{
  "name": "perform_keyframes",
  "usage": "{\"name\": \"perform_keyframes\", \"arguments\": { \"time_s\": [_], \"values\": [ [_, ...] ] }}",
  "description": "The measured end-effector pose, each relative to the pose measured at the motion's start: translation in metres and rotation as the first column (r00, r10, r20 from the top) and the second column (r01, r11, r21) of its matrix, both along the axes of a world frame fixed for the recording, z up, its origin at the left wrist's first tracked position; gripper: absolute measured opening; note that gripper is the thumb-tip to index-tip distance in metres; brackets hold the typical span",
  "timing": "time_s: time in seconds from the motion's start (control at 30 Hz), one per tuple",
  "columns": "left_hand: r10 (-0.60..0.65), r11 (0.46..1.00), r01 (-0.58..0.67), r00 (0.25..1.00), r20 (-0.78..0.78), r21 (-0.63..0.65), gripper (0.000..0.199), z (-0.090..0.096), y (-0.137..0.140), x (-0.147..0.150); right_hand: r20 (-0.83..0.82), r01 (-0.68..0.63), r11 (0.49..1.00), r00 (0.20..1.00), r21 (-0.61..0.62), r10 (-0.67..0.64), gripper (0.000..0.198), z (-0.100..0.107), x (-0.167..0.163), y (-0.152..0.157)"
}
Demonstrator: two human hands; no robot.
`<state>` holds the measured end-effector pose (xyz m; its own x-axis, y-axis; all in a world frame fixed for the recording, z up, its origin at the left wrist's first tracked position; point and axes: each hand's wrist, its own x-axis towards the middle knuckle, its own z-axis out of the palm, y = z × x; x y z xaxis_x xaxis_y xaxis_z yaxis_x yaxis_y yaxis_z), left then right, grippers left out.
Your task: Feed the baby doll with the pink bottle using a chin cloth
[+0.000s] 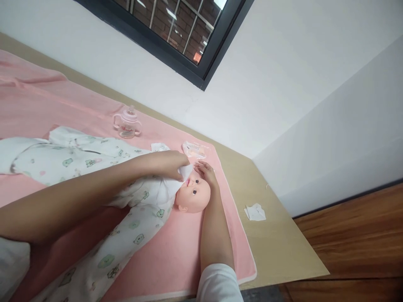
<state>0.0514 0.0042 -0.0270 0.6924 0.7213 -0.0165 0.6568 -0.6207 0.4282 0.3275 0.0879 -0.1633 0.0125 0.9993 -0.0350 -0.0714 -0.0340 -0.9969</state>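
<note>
A baby doll (pixel 198 197) lies on its back, dressed in a white outfit (pixel 91 159) printed with green animals. My left hand (pixel 173 163) reaches across its chest and pinches a white cloth (pixel 186 171) at the doll's mouth and chin. Part of that cloth is hidden under my fingers. Round the top of the doll's head curves my right arm, and my right hand (pixel 206 171) rests at the far side of the head with its fingers extended, holding nothing that I can see.
Beneath the doll a pink blanket (pixel 176 251) covers much of the wooden table (pixel 283 247). A baby bottle with two handles (pixel 126 123) stands near the wall. Beyond my hands lies a clear plastic packet (pixel 193 150). A crumpled white tissue (pixel 255 212) is at the right.
</note>
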Motion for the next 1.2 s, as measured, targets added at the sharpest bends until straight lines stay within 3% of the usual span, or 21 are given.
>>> {"name": "perform_keyframes", "arguments": {
  "time_s": [0.33, 0.73, 0.9, 1.03, 1.2],
  "values": [
    [0.005, 0.999, -0.006, 0.999, 0.034, 0.032, 0.019, 0.005, -0.005, 0.003, -0.003, 0.0, 1.0, 1.0, -0.005, 0.0, 0.033, 0.001, 0.0, 0.0],
    [-0.059, 0.992, 0.039, 0.984, 0.167, 0.121, 0.017, -0.007, 0.001, 0.004, 0.008, 0.01, 1.0, 1.0, 0.012, -0.01, 0.029, 0.0, -0.001, 0.0],
    [-0.015, 0.99, -0.004, 0.991, 0.137, 0.138, 0.001, -0.007, 0.003, 0.007, 0.001, 0.002, 1.0, 1.0, 0.003, -0.002, 0.032, 0.001, -0.001, -0.002],
    [-0.007, 0.988, -0.018, 0.987, 0.159, 0.153, 0.014, -0.008, 0.003, 0.007, 0.009, 0.006, 1.0, 1.0, -0.007, -0.006, 0.034, 0.003, -0.002, -0.003],
    [-0.083, 0.99, 0.058, 0.976, 0.2, 0.128, 0.018, -0.009, 0.003, 0.007, 0.036, 0.019, 1.0, 0.999, -0.008, -0.018, 0.032, 0.005, -0.003, -0.003]
  ]
}}
